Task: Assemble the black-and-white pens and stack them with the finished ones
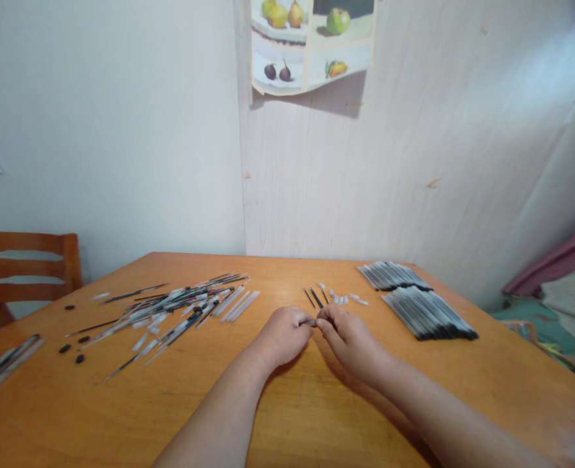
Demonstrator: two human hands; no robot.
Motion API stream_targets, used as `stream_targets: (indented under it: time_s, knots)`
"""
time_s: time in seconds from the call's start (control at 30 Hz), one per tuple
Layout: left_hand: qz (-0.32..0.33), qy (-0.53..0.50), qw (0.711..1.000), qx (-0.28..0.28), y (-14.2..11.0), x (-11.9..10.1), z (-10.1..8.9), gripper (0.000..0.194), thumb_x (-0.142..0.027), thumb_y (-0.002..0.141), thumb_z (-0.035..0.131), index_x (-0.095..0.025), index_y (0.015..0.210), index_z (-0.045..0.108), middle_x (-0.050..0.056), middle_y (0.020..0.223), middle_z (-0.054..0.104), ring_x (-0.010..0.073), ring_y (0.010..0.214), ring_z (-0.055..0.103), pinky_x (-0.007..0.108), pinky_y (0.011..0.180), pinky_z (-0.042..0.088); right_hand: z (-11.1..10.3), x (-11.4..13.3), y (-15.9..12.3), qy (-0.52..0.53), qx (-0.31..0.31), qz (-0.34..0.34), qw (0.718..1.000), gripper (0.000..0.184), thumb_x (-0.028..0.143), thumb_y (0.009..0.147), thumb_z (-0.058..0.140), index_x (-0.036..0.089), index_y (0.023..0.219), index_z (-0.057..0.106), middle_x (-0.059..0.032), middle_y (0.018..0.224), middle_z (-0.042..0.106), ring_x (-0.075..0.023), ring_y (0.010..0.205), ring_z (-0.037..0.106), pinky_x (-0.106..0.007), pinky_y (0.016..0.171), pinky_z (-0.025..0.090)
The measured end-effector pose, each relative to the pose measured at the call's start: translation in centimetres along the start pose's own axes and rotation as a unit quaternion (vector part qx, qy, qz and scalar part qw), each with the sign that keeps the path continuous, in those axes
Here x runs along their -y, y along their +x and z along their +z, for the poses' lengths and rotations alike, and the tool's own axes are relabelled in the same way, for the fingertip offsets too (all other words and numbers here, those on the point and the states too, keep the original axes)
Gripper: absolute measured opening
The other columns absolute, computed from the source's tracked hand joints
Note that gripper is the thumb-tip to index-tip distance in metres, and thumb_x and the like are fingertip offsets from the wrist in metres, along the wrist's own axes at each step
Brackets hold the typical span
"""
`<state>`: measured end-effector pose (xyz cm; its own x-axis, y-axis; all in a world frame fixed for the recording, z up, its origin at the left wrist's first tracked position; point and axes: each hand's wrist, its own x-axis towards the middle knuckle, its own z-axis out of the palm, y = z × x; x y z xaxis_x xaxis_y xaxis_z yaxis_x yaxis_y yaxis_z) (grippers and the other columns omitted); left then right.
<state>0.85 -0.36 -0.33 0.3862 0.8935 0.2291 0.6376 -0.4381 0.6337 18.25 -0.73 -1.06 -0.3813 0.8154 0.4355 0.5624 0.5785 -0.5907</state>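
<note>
My left hand [287,333] and my right hand [346,337] meet over the middle of the table. Both are closed, fingertips pinching a small grey pen part [311,322] between them; most of it is hidden by the fingers. Just beyond them lie a few thin dark pen refills [309,298]. Small white, translucent pieces [340,299] are scattered beyond my right hand. On the left spreads a loose pile of pen parts [175,305], with dark refills and clear tubes crossing one another. Several clear pen barrels [238,305] lie side by side at the pile's right edge.
Two rows of pens with black ends, a far row [394,275] and a nearer row [428,314], lie at the right of the wooden table [297,416]. Small black discs [80,358] dot the left side. A wooden chair [28,273] stands beyond the left edge.
</note>
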Motion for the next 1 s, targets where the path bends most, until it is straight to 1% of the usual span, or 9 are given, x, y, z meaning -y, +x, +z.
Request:
stream_targets:
  time_s: [0.1,0.2,0.27,0.4,0.57,0.73,0.83,0.93,1.0]
  knots:
    - [-0.007,-0.019,1.0,-0.002,0.0,-0.2,0.0,0.029,-0.021,0.08,0.043,-0.013,0.075,0.07,0.001,0.067,0.062,0.0141,0.065,0.052,0.024,0.061,0.035,-0.2,0.0,0.2,-0.005,-0.008,0.002,1.0,0.015,0.027,0.093,0.044,0.02,0.084,0.053,-0.0043,0.075,0.062,-0.0185,0.07,0.056,-0.029,0.064,0.037]
    - [-0.005,-0.074,0.997,-0.007,-0.1,-0.5,-0.1,0.027,-0.025,0.083,0.044,-0.014,0.086,0.068,0.002,0.078,0.065,0.0146,0.073,0.054,0.023,0.065,0.037,-0.4,-0.3,0.4,0.003,-0.021,0.005,1.0,0.015,0.027,0.092,0.044,0.02,0.083,0.054,-0.0035,0.075,0.06,-0.0176,0.07,0.055,-0.028,0.063,0.037]
    - [-0.006,-0.094,0.996,-0.003,-0.1,-0.6,-0.1,0.028,-0.03,0.086,0.043,-0.014,0.088,0.066,0.002,0.081,0.064,0.0145,0.075,0.054,0.023,0.065,0.038,-0.5,-0.6,0.5,0.022,-0.021,0.01,1.0,0.016,0.028,0.092,0.045,0.02,0.082,0.054,-0.0028,0.074,0.059,-0.017,0.069,0.054,-0.027,0.063,0.037]
    - [0.001,-0.087,0.996,0.017,-0.2,-0.4,-0.1,0.03,-0.034,0.089,0.042,-0.014,0.079,0.062,-0.001,0.072,0.057,0.0123,0.068,0.049,0.022,0.061,0.035,-0.7,-0.9,0.5,0.052,-0.001,0.036,0.998,0.019,0.031,0.092,0.044,0.02,0.079,0.053,-0.0008,0.069,0.056,-0.016,0.065,0.053,-0.027,0.06,0.037]
    - [0.02,-0.077,0.997,-0.009,-0.3,-0.5,0.0,0.028,-0.033,0.089,0.044,-0.015,0.077,0.062,-0.001,0.07,0.058,0.0121,0.067,0.049,0.022,0.061,0.033,-0.9,-0.6,0.4,0.02,0.006,0.033,0.999,0.02,0.031,0.093,0.042,0.02,0.078,0.05,-0.0012,0.069,0.056,-0.0159,0.065,0.051,-0.027,0.06,0.036]
    - [0.028,-0.057,0.998,-0.014,-0.3,-0.6,0.1,0.028,-0.032,0.089,0.044,-0.015,0.076,0.062,0.0,0.07,0.06,0.013,0.067,0.05,0.023,0.062,0.034,-0.7,-1.1,0.3,0.005,0.019,0.043,0.999,0.023,0.034,0.095,0.04,0.021,0.077,0.046,-0.0003,0.068,0.054,-0.0153,0.063,0.05,-0.027,0.058,0.034]
    - [0.024,-0.071,0.997,0.004,-0.2,-0.5,0.2,0.031,-0.035,0.09,0.043,-0.015,0.074,0.061,0.0,0.068,0.057,0.0127,0.066,0.049,0.023,0.061,0.034,-0.8,-1.3,0.5,0.008,0.022,0.04,0.999,0.03,0.036,0.096,0.038,0.021,0.071,0.046,-0.0004,0.066,0.052,-0.0151,0.062,0.049,-0.028,0.059,0.035]
    - [0.019,-0.123,0.992,0.03,-0.2,-0.4,0.3,0.034,-0.037,0.091,0.04,-0.014,0.077,0.061,0.0,0.071,0.058,0.0124,0.068,0.051,0.022,0.063,0.036,-1.2,-1.3,0.6,0.05,0.031,0.039,0.998,0.039,0.039,0.098,0.032,0.02,0.068,0.049,-0.0005,0.063,0.052,-0.0143,0.061,0.051,-0.028,0.061,0.039]
    - [0.009,-0.143,0.989,0.036,-0.2,-0.3,0.2,0.035,-0.038,0.091,0.04,-0.014,0.078,0.061,0.0,0.074,0.059,0.0127,0.07,0.052,0.023,0.066,0.037,-1.5,-1.2,0.6,0.083,0.039,0.046,0.995,0.042,0.04,0.098,0.03,0.019,0.069,0.052,-0.0005,0.063,0.054,-0.0138,0.06,0.052,-0.028,0.061,0.041]
